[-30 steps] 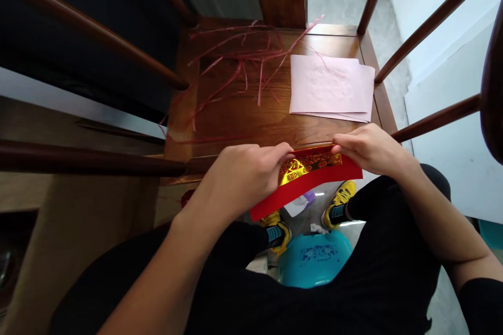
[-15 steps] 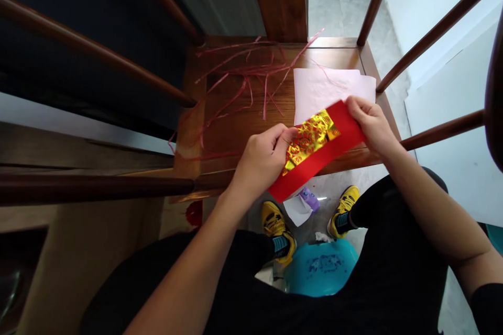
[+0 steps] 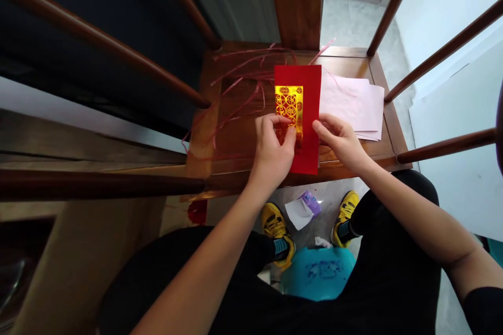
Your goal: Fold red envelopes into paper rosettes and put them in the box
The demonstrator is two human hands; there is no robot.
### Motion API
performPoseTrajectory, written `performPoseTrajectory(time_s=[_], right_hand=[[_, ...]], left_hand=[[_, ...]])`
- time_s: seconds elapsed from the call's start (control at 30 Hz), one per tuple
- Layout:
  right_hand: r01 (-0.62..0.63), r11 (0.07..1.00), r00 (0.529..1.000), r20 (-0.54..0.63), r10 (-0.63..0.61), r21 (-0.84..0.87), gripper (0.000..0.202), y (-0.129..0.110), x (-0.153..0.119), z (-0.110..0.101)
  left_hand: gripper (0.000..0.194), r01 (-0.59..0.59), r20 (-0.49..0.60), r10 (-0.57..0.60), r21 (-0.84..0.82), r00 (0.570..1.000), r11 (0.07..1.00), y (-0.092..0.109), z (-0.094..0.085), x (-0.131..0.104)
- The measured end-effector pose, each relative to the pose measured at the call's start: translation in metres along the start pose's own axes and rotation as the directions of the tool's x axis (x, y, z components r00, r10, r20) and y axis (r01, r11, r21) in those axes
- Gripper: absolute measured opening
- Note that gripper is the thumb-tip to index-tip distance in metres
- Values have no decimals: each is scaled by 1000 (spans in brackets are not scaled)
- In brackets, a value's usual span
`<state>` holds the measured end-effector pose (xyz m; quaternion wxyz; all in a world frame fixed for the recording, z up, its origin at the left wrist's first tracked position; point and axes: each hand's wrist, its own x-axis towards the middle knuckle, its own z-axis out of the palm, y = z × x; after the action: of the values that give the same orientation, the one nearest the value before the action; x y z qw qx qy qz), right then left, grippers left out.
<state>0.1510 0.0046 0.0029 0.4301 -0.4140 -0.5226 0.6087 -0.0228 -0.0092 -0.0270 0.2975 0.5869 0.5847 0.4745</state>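
Head view: a flat red paper packet (image 3: 309, 107) spans the gap between the left hand (image 3: 273, 149) and the right hand (image 3: 341, 138), above the brown wooden seat (image 3: 239, 138).
From my distant post I read the packet's long axis as running nearly straight away from the person, its shiny gold foil panel (image 3: 290, 102) toward the left and plain red along the right long edge. The right hand grasps that edge, thumb on the visible face. The left hand overlaps the lower left, thumb and forefinger curled together over the foil; whether they pinch the paper or only touch it, I cannot tell. I judge the left fingertips nearer the packet's middle. Pale pink paper sheets (image 3: 349, 102) lie on the seat to its right.
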Motion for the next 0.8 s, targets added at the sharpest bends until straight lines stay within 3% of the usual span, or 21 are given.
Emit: performPoseTrajectory(time_s=[0.1,0.23,0.33,0.43,0.53,0.6,0.67,0.73,0.8], right_hand=[[59,997,998,4,-59,-52,55,5,-5,5],[91,974,995,-28,-99,-205,68,10,-11,13],[128,954,991,3,-132,-271,67,12,-11,13],[211,920,977,53,-205,-330,63,14,-9,11],[237,897,962,-37,-270,-374,59,13,-7,10],[159,939,961,-170,-218,-305,55,8,-5,9],[39,988,968,-240,-74,-146,50,0,-2,3],[-83,996,982,-174,75,-38,44,-11,1,-6],[-122,986,990,-77,114,-109,38,-18,5,-14]], left_hand=[[29,21,72,-15,-83,997,996,0,9,-7],[17,75,125,-48,-219,991,973,8,17,-11],[10,203,168,-150,-359,974,911,21,15,-7],[29,290,241,-193,-481,951,827,36,10,-4],[29,279,225,-188,-500,956,820,46,8,-5],[28,260,187,-191,-484,964,836,46,8,-5],[25,217,154,-165,-434,974,874,42,9,-2],[22,124,109,-93,-324,990,938,38,10,8],[21,12,39,-4,-212,999,977,35,11,20]])
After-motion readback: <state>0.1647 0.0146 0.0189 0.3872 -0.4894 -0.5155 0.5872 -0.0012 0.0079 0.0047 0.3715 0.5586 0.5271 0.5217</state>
